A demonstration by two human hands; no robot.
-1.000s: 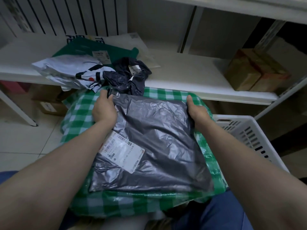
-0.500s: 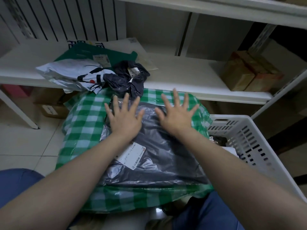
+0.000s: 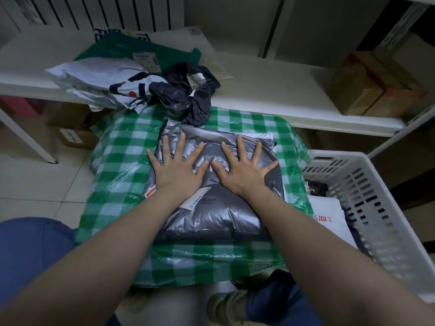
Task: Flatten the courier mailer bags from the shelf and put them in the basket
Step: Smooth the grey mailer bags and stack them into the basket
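Observation:
A grey courier mailer bag (image 3: 211, 215) with a white label lies flat on a green-and-white checked surface (image 3: 117, 165) in front of me. My left hand (image 3: 175, 169) and my right hand (image 3: 242, 170) press on its far half, palms down, fingers spread and straight, thumbs nearly touching. On the white shelf (image 3: 270, 90) behind lie a crumpled dark mailer (image 3: 188, 97), a white printed mailer (image 3: 103, 81) and a green mailer (image 3: 141, 52). The white slotted basket (image 3: 367, 196) stands at my right with flattened bags (image 3: 329, 215) inside.
Brown cardboard boxes (image 3: 374, 88) sit on the shelf's right end. More boxes (image 3: 70, 128) stand on the tiled floor under the shelf at left. A slanted white shelf leg (image 3: 28, 140) runs down at left. My blue-trousered knees frame the bottom.
One second ago both hands gripped the grey mailer's far corners. They let go, spread flat on it, and have since slid slightly toward me.

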